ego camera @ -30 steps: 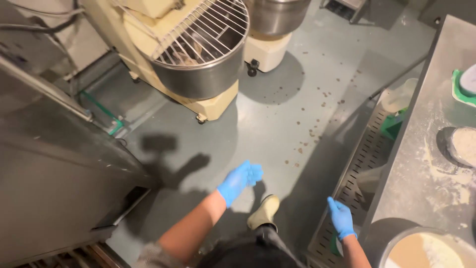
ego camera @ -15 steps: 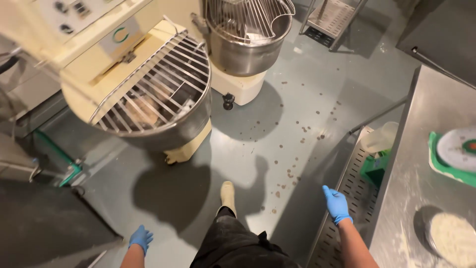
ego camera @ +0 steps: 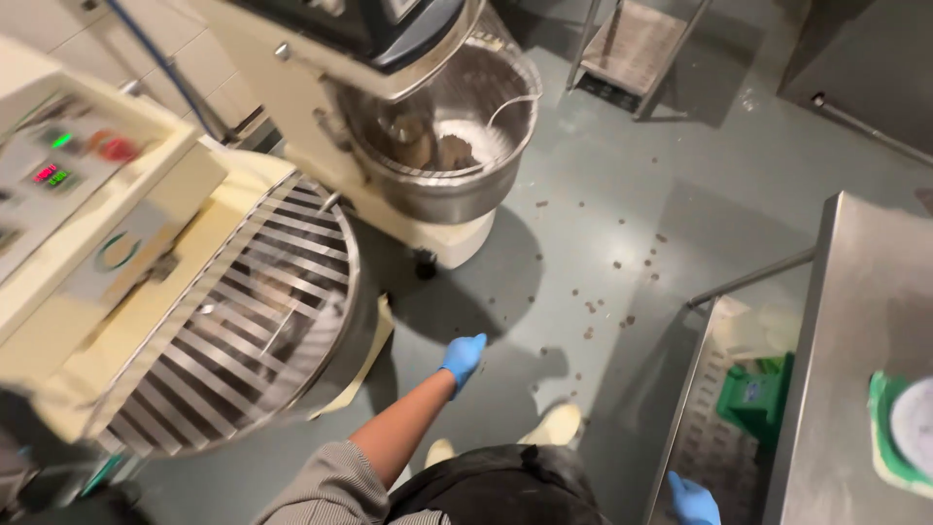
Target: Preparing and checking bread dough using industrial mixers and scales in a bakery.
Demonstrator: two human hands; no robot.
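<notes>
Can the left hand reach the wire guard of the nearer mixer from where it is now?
Probably yes. The left hand swings free in a blue glove, close beside the wire guard of the nearer mixer, with nothing between them.

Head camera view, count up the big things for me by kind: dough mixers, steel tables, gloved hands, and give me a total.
Spiral dough mixers: 2, the near mixer with its wire guard and the far mixer behind it.
Stainless steel tables: 1, the steel table.
Blue-gloved hands: 2, left hand and right hand, both holding nothing.
Total: 5
</notes>
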